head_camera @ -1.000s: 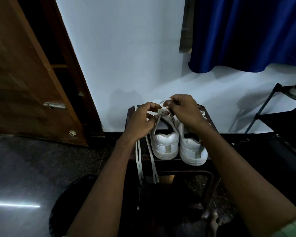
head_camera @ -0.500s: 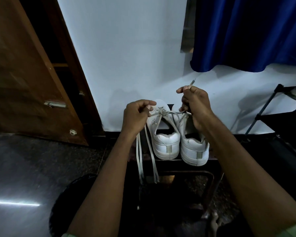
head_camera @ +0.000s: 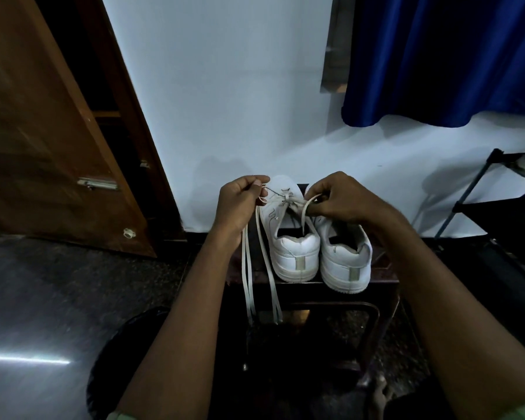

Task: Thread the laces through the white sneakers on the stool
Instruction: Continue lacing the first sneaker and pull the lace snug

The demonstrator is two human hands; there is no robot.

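White sneakers (head_camera: pixel 297 253) w/ off-white laces (head_camera: pixel 249 286), dk brown stool (head_camera: pixel 382 277), blue curtain (head_camera: pixel 443 56).

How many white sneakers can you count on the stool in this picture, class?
2. The left sneaker stands heel toward the camera on the stool, its laces held by both hands; the right sneaker stands beside it, partly behind the right hand. None seems hidden.

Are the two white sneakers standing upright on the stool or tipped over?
Upright. Both the left sneaker and the right sneaker rest on their soles on the stool, heels toward the camera, side by side.
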